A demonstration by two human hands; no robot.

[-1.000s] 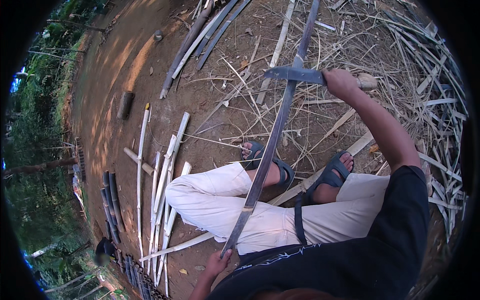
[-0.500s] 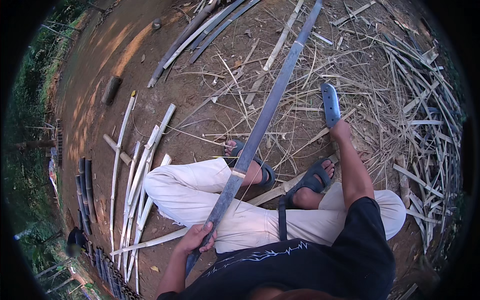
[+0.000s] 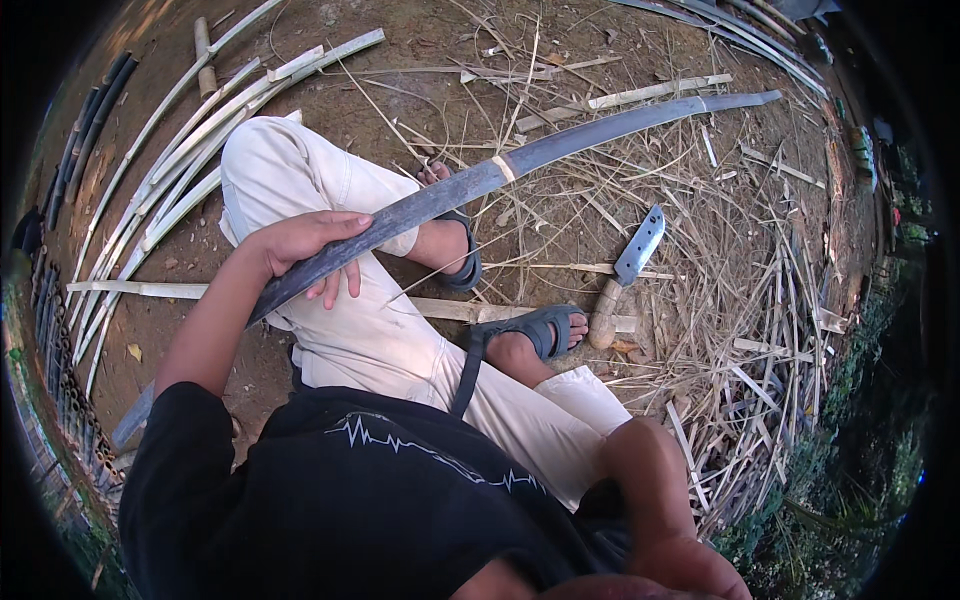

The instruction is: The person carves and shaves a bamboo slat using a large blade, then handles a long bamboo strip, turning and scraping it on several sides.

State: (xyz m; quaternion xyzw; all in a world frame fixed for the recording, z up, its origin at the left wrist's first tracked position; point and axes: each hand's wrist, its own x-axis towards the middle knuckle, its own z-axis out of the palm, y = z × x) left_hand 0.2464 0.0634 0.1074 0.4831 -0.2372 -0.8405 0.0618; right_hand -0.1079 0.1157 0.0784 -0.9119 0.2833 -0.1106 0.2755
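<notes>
A long dark bamboo strip [image 3: 430,210] with a pale node lies slantwise over my bent left leg, its far end out to the upper right. My left hand [image 3: 312,250] is closed round its near part, thumb on top and fingertips showing below. On the ground beyond my right foot rests a broad-bladed knife [image 3: 638,250] with a wooden handle, touched by no hand. My right hand [image 3: 690,565] is down at the lower right edge, close to my body; its fingers are mostly hidden and cut off by the frame.
Pale split bamboo strips [image 3: 190,150] lie to the left, with dark bamboo poles [image 3: 95,120] beyond. Thin shavings [image 3: 720,290] cover the ground at right. Another pale strip [image 3: 450,309] runs under my legs by my sandalled foot [image 3: 545,330]. More strips [image 3: 740,35] lie far right.
The knife has left my right hand and now lies on the ground. That hand has drawn back toward my body. The bamboo strip has swung to a flatter slant, and the view has turned.
</notes>
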